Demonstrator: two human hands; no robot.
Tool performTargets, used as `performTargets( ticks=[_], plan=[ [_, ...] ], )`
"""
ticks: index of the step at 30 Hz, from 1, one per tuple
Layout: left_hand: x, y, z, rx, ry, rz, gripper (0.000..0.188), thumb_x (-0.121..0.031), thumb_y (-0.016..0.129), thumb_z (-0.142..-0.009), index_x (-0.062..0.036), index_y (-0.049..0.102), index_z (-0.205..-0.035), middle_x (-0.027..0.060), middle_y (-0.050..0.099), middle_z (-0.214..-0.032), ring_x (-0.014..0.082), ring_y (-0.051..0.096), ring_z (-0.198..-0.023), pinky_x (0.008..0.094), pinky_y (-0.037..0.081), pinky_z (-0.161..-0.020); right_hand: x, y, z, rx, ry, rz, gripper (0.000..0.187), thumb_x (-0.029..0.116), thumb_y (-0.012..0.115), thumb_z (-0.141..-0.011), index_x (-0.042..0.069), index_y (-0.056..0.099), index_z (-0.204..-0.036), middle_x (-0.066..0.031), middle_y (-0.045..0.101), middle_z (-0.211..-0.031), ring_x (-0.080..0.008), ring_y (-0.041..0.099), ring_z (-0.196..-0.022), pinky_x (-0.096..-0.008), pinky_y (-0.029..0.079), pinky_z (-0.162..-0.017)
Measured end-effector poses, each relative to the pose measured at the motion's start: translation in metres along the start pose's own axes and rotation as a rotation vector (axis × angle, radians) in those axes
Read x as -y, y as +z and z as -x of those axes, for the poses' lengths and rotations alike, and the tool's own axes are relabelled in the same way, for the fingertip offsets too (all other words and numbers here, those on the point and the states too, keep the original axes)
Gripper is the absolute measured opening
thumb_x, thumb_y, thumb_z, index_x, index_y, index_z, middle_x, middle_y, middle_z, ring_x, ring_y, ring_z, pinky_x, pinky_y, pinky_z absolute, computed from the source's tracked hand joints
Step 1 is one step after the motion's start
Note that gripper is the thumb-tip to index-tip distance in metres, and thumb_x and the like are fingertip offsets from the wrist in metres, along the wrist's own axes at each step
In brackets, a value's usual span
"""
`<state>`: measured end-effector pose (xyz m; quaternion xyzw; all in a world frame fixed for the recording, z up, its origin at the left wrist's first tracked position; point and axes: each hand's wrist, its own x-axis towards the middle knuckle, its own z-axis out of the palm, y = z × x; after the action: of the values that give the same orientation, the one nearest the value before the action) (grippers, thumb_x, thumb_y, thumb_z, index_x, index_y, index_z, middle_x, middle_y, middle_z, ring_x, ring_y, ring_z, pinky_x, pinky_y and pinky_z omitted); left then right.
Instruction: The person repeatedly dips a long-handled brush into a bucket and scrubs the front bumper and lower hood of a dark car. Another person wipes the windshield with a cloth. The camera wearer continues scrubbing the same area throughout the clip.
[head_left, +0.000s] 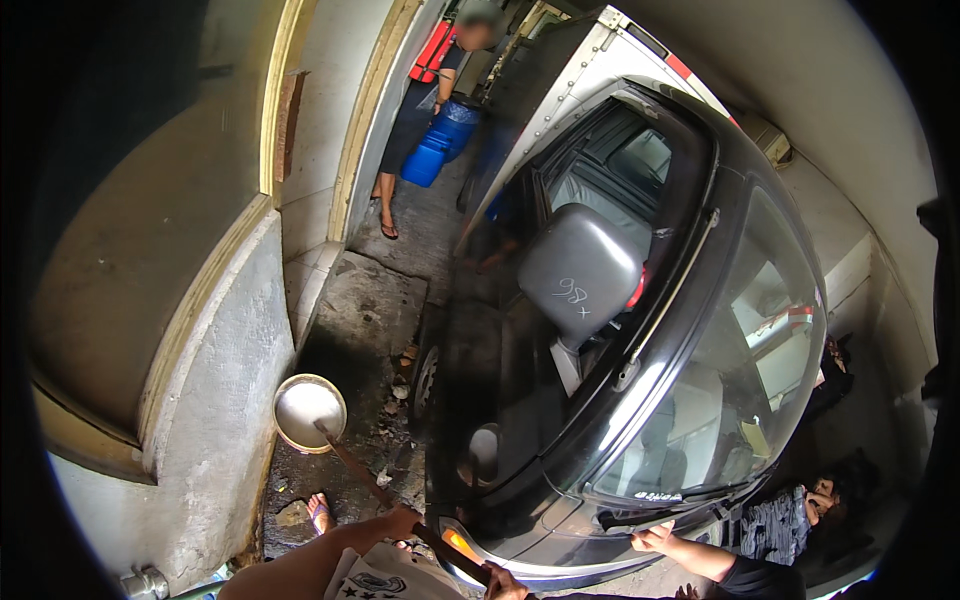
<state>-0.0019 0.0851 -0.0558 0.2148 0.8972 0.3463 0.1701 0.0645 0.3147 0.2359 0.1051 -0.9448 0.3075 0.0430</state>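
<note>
A long brown wooden pole [357,467] slants across the lower part of the view. My left hand [402,521] is closed round its middle. Further down the pole, at the lower edge, my right hand [505,581] grips it, partly cut off by the frame. The pole's far end dips over the rim of a white bucket [290,440] with a yellowish rim, and what is on that end is hidden. Whitish liquid appears to fill the bucket, which stands on the wet ground at the left. Close to my hands is the front corner of a dark truck [500,530].
The truck's side mirror [585,265] juts out over the passage. A co-worker's hand [655,537] touches a windscreen wiper [618,522]. Another person [410,120] stands behind with blue containers [436,140]. A grey wall [215,370] lines the left; someone in striped clothes [778,522] is at right.
</note>
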Motion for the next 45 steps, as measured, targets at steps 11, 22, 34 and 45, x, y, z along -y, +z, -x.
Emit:
performTargets(
  ticks=[11,22,34,45],
  plan=[
    [-0.030,-0.229,-0.007,-0.328,-0.215,0.310,0.037,-0.036,0.071,-0.078,-0.0052,0.070,-0.097,0.0223,0.070,-0.086,0.0427,0.068,-0.088,0.0505,0.054,-0.077,0.194,-0.073,-0.235,-0.036,-0.486,-0.072,0.021,0.002,0.051,-0.098,-0.003,0.067,-0.111,-0.0203,0.073,-0.094,-0.0284,0.075,-0.081,-0.0340,0.059,-0.070],
    [0.008,-0.106,0.024,-0.552,-0.142,0.231,0.026,-0.020,0.073,-0.065,-0.0056,0.064,-0.085,0.0186,0.066,-0.081,0.0394,0.066,-0.085,0.0490,0.052,-0.075,0.109,0.015,-0.125,0.001,-0.402,0.067,0.027,-0.001,0.054,-0.095,0.006,0.069,-0.117,-0.0105,0.075,-0.083,-0.0265,0.074,-0.072,-0.0358,0.057,-0.062],
    [-0.021,-0.105,0.001,-0.261,-0.074,0.129,0.028,-0.031,0.075,-0.072,-0.0110,0.070,-0.093,0.0137,0.069,-0.085,0.0361,0.068,-0.087,0.0477,0.053,-0.079,0.070,-0.046,-0.115,0.120,-0.386,0.009,0.026,-0.005,0.058,-0.089,0.004,0.071,-0.109,-0.0128,0.075,-0.084,-0.0223,0.075,-0.077,-0.0324,0.060,-0.072],
    [0.033,-0.225,0.049,-0.532,-0.221,0.448,0.031,-0.023,0.073,-0.074,-0.0096,0.071,-0.103,0.0182,0.072,-0.092,0.0311,0.071,-0.090,0.0435,0.055,-0.078,0.268,0.027,-0.240,-0.009,-0.663,0.221,0.029,0.006,0.066,-0.086,0.015,0.068,-0.113,-0.0056,0.072,-0.075,-0.0239,0.069,-0.059,-0.0347,0.053,-0.052]
  ],
)
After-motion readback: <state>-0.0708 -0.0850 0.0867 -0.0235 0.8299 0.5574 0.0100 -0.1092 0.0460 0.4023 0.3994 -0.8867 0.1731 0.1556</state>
